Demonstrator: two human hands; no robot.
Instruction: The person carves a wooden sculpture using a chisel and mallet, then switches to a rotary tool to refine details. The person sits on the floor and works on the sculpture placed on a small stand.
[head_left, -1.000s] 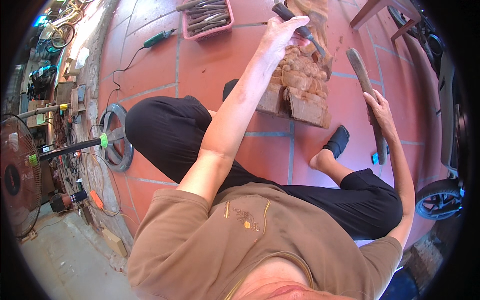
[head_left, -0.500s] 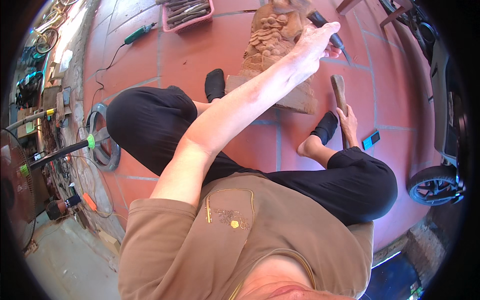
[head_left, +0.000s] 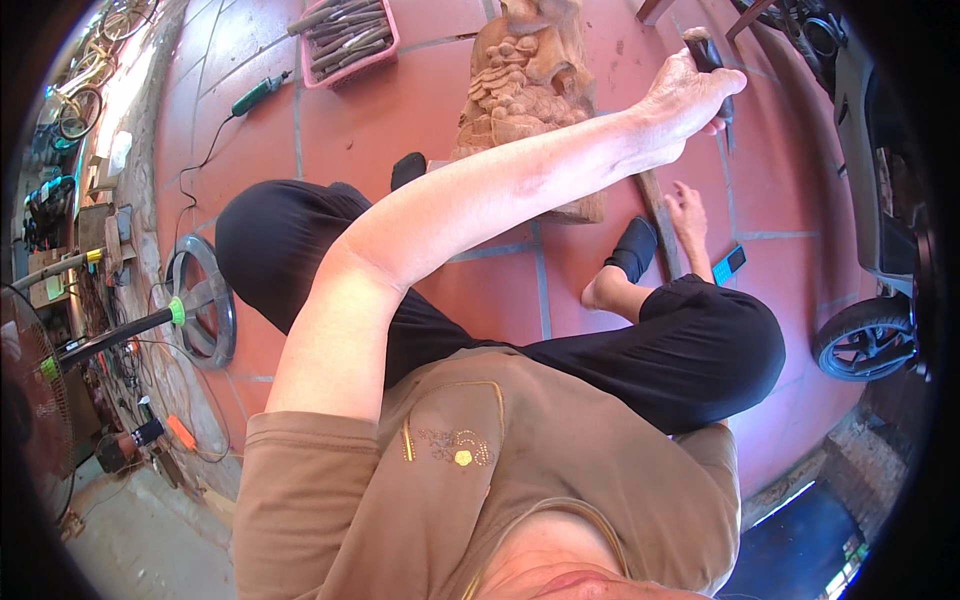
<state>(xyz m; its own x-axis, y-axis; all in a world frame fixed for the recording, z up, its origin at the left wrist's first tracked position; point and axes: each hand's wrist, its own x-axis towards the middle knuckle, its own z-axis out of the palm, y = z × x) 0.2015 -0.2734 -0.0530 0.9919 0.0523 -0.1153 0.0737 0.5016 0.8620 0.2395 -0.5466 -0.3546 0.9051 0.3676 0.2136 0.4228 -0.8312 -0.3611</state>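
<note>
My left hand (head_left: pixel 683 97) reaches across to the right, past the wooden carving, its fingers wrapped around the dark handle of a chisel (head_left: pixel 704 52). The chisel's thin blade points down toward the floor. A brown carved wood sculpture (head_left: pixel 525 75) with knobbly relief stands on the tiles in front of me, its base partly hidden behind my left forearm. Low by my right foot is my right hand (head_left: pixel 686 212), its fingers apart and nothing in them. Beside it lies a long wooden mallet (head_left: pixel 657 212), whose far end passes behind my left arm.
A pink basket (head_left: pixel 393 45) full of chisels stands at the far left, near a green corded power tool (head_left: pixel 258 92). A blue phone (head_left: pixel 730 265) lies right of my right hand. A motorbike wheel (head_left: pixel 865 340) is at the right, a fan base (head_left: pixel 212 330) at the left.
My left hand has moved right with the chisel, away from the carving. My right hand has let go of the mallet, which now lies beside it.
</note>
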